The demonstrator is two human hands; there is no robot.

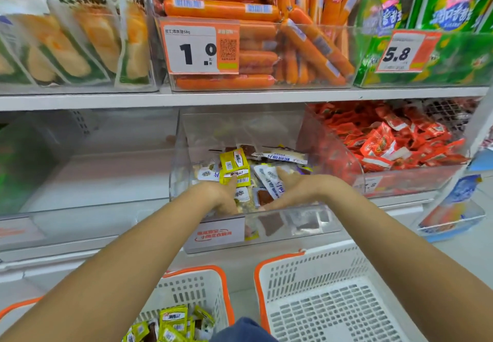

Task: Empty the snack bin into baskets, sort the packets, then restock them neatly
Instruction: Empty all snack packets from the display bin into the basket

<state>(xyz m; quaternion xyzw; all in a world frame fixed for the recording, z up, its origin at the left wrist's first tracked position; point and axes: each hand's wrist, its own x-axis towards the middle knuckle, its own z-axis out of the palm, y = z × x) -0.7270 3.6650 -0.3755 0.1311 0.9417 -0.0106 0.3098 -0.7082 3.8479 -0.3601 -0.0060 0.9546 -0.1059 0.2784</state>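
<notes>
Clear snack bin (293,224) of packets (234,165), left hand (222,195) and right hand (296,189) grasping packets, baskets (306,275) below, sausages (221,9) above.

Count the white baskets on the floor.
2. The left basket sits below the left arm and holds yellow packets; the right basket shows no packets. More may lie out of frame.

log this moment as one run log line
stage: emptying bin | left hand: on yellow packet | right hand: among white packets | left basket: some packets | right basket: empty
</notes>
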